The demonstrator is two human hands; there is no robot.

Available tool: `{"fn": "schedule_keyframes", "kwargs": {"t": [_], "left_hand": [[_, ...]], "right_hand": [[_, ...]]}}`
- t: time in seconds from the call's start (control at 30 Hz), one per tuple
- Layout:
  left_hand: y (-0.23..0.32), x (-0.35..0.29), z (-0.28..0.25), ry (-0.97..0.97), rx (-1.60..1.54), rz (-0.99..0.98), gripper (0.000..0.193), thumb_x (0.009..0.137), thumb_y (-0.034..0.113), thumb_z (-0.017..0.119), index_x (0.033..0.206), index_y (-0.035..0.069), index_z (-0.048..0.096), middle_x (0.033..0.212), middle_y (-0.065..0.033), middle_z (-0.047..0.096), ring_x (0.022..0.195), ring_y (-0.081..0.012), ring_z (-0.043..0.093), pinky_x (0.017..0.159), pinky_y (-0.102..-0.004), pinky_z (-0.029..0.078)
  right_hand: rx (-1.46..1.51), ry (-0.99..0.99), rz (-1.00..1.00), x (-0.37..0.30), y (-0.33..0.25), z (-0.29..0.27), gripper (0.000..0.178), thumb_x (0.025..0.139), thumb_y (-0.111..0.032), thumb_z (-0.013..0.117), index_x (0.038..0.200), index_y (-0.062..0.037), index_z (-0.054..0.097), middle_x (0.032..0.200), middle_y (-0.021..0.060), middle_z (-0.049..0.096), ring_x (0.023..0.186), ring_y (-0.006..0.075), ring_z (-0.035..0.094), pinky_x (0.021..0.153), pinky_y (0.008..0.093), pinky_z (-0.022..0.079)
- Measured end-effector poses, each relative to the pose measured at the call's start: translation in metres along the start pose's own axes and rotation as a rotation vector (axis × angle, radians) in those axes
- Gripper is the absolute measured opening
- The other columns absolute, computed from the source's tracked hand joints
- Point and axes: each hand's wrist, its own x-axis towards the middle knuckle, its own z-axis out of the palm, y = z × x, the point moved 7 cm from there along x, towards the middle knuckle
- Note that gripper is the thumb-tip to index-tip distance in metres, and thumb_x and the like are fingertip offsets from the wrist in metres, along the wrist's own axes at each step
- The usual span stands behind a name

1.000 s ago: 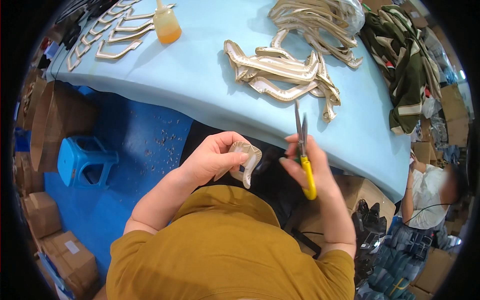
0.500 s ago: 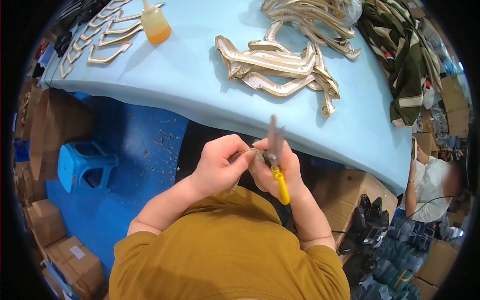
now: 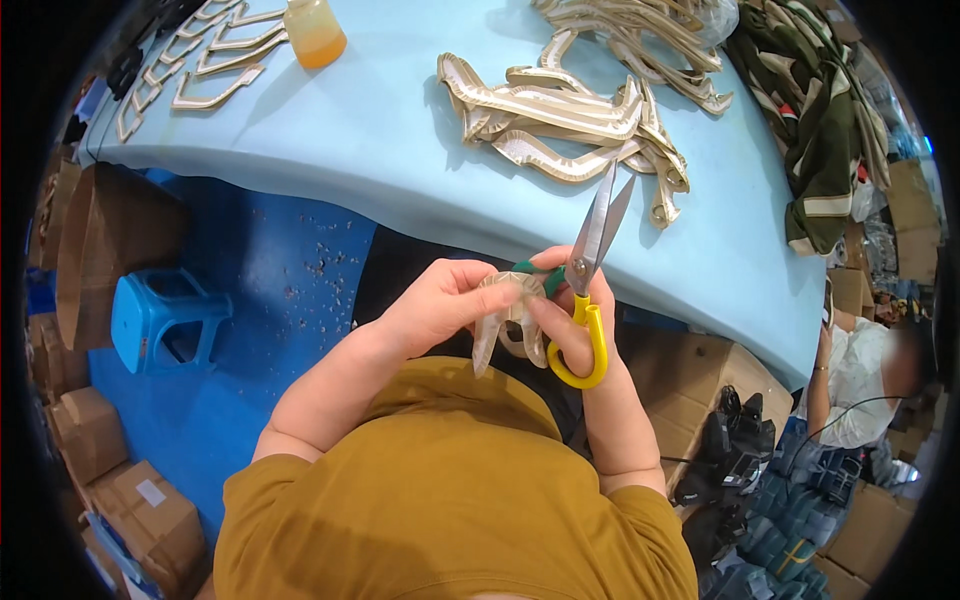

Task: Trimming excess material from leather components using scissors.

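Pinched between finger and thumb of my left hand (image 3: 440,300) is a curved beige fabric strip (image 3: 489,338), bent in an arch with its two ends hanging down. My right hand (image 3: 574,330) grips the strip's other side with its thumb. Scissors (image 3: 598,235) with yellow handles also sit in my right hand, a loop hanging below the thumb. Their blades point up and away, slightly apart, over the table edge. Something green shows by the right fingers; what it is I cannot tell.
On the light blue table (image 3: 350,160) lie a pile of beige strips (image 3: 560,110), rows of strips at left, an amber-filled bottle (image 3: 316,35) and dark green garments (image 3: 835,130). A blue stool (image 3: 165,320) and cardboard boxes (image 3: 150,510) stand left. Another person (image 3: 860,375) is at right.
The scissors have swung from blurred and end-on to side-on, blades now apart. The strip has been turned up into view between both hands. The view has shifted slightly.
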Motion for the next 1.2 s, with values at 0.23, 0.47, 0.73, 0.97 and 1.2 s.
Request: {"fn": "schedule_keyframes", "kwargs": {"t": [0.23, 0.47, 0.73, 0.97, 1.2], "left_hand": [[0.026, -0.01, 0.018, 0.193, 0.739, 0.636, 0.019, 0.087, 0.014, 0.051, 0.073, 0.0, 0.051, 0.062, -0.007, 0.048, 0.057, -0.0128, 0.045, 0.053, -0.0266, 0.038], [0.029, -0.012, 0.003, 0.304, 0.553, 0.45, 0.02, 0.089, 0.013, 0.048, 0.076, -0.001, 0.056, 0.063, 0.0033, 0.044, 0.06, -0.0044, 0.039, 0.052, -0.0215, 0.032], [0.005, -0.004, -0.009, 0.303, 0.164, 0.343, 0.02, 0.09, 0.02, 0.048, 0.09, 0.002, 0.056, 0.08, 0.0019, 0.052, 0.072, -0.0042, 0.044, 0.062, -0.0191, 0.035], [-0.02, -0.036, -0.042, 0.082, 0.47, -0.218, 0.063, 0.092, 0.052, 0.029, 0.065, 0.004, 0.058, 0.055, -0.0044, 0.056, 0.046, -0.0096, 0.051, 0.045, -0.0195, 0.038], [-0.052, -0.024, 0.012, 0.113, -0.734, -0.094, 0.043, 0.091, 0.038, 0.042, 0.122, 0.008, 0.046, 0.122, -0.0092, 0.051, 0.112, -0.0229, 0.049, 0.096, -0.0395, 0.04]], "right_hand": [[0.017, 0.011, 0.053, -0.009, -0.002, 0.006, 0.028, 0.083, 0.002, 0.051, 0.109, -0.0044, 0.045, 0.078, 0.0009, 0.051, 0.058, 0.0045, 0.047, 0.05, 0.0175, 0.037], [-0.287, -0.048, -0.231, -0.003, -0.011, 0.008, 0.031, 0.078, -0.009, 0.06, 0.107, -0.0068, 0.049, 0.09, 0.0078, 0.056, 0.082, 0.014, 0.054, 0.074, 0.0287, 0.045], [-0.163, 0.021, -0.178, -0.005, -0.01, 0.002, 0.028, 0.077, -0.008, 0.058, 0.103, -0.0042, 0.049, 0.091, 0.0054, 0.054, 0.082, 0.0131, 0.051, 0.075, 0.0273, 0.043], [0.483, 0.171, -0.182, -0.016, -0.018, -0.04, 0.041, 0.079, -0.003, 0.052, 0.118, -0.0086, 0.04, 0.095, 0.0038, 0.05, 0.084, 0.0096, 0.05, 0.073, 0.0238, 0.042], [0.45, -0.193, -0.233, -0.018, -0.036, 0.026, 0.035, 0.078, -0.008, 0.055, 0.11, -0.0062, 0.041, 0.095, 0.0036, 0.047, 0.088, 0.0108, 0.045, 0.08, 0.0259, 0.038]]}}
